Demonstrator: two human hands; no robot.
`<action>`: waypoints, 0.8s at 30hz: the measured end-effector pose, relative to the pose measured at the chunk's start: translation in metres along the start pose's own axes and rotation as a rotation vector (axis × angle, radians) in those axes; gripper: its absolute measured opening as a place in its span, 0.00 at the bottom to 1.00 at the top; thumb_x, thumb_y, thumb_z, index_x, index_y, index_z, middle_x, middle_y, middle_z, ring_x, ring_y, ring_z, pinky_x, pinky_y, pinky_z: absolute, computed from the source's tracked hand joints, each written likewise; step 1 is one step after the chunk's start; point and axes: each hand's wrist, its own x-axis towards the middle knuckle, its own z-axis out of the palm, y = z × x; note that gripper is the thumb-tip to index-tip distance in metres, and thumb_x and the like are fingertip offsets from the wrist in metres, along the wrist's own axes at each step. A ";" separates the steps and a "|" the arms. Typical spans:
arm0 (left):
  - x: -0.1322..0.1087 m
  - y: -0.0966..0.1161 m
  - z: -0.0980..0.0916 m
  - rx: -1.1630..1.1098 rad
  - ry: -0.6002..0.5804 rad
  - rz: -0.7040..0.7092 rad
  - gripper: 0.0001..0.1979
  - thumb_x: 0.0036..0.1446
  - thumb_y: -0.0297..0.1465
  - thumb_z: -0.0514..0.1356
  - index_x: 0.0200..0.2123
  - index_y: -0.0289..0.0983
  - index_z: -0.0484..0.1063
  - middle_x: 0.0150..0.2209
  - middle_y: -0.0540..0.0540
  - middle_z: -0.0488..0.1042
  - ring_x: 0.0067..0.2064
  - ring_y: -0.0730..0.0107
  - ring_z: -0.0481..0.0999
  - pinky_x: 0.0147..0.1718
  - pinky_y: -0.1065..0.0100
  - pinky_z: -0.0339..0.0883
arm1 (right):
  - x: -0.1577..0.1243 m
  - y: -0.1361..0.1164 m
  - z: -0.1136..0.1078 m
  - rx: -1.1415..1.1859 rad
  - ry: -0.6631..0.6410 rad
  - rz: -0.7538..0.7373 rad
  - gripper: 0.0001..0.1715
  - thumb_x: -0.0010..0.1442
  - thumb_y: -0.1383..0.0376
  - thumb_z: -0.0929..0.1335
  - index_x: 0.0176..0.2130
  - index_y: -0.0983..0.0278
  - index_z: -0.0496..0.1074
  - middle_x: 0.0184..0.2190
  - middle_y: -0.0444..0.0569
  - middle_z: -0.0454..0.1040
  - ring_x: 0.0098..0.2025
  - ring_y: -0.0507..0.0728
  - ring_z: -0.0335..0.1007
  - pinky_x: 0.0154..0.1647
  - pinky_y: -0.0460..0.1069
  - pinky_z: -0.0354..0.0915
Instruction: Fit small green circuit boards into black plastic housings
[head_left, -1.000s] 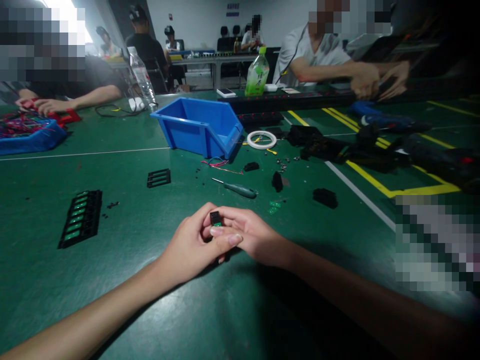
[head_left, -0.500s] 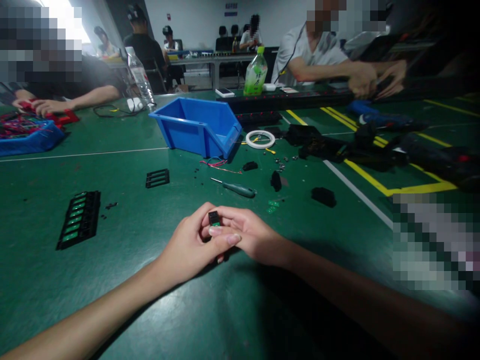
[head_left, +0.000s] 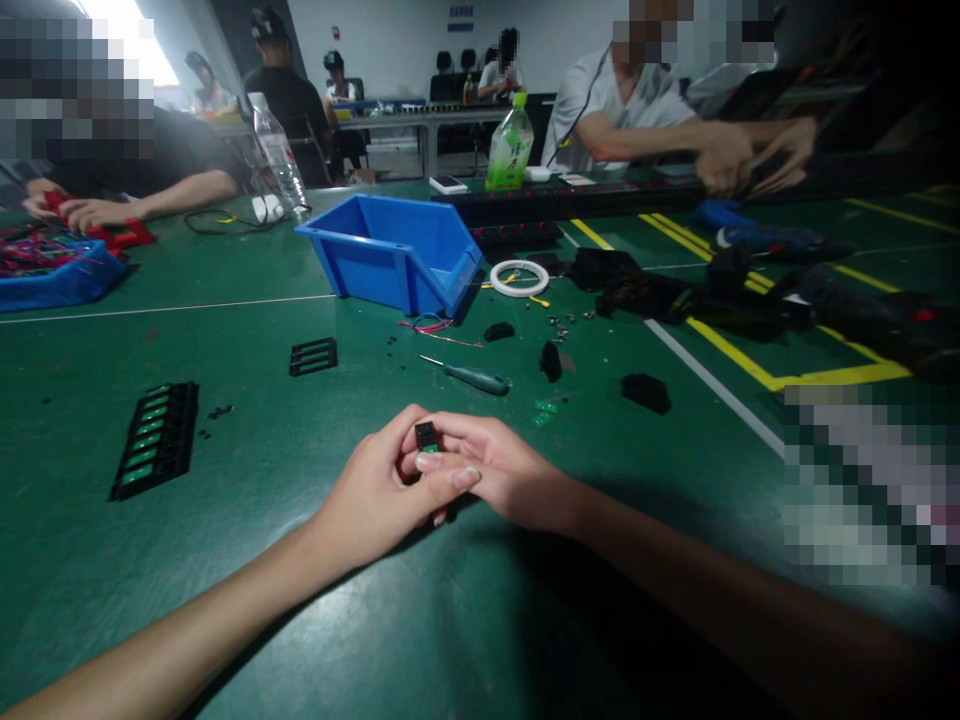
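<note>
- At the middle of my view, the block (head_left: 426, 436) sits between both hands, black on top with green below.
- My left hand (head_left: 375, 485) comes up from seven o'clock, fingers curled in and grasping the block, thumb crossing to the right hand.
- My right hand (head_left: 502, 470) comes from four o'clock, fingers grasping the block too; I can't see its underside.
- From the block, on the green counter (head_left: 420, 640), I have the rack (head_left: 172, 440) at nine o'clock and the black frame (head_left: 313, 357) at ten.
- Between eleven and twelve stands the blue bin (head_left: 367, 270).
- Between one and two, near the fingers, lies the screwdriver (head_left: 480, 379); farther out, at one, the white ring (head_left: 519, 294).
- At two, well apart, a co-worker's hands (head_left: 724, 160) are raised.
</note>
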 end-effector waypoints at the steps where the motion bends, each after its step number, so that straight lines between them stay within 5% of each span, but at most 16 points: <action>1: 0.000 0.000 0.000 -0.007 0.000 0.000 0.16 0.58 0.36 0.70 0.40 0.37 0.67 0.24 0.55 0.73 0.21 0.80 0.69 0.20 0.79 0.61 | 0.000 0.000 0.000 0.001 -0.002 0.002 0.12 0.63 0.63 0.75 0.44 0.67 0.75 0.37 0.47 0.76 0.33 0.50 0.74 0.32 0.44 0.72; 24: 0.001 -0.002 0.000 0.002 0.008 0.024 0.16 0.60 0.39 0.68 0.40 0.36 0.67 0.24 0.54 0.72 0.21 0.80 0.68 0.20 0.79 0.61 | -0.001 0.001 -0.001 -0.002 0.004 0.019 0.14 0.65 0.59 0.73 0.46 0.66 0.75 0.37 0.47 0.75 0.33 0.50 0.74 0.32 0.44 0.71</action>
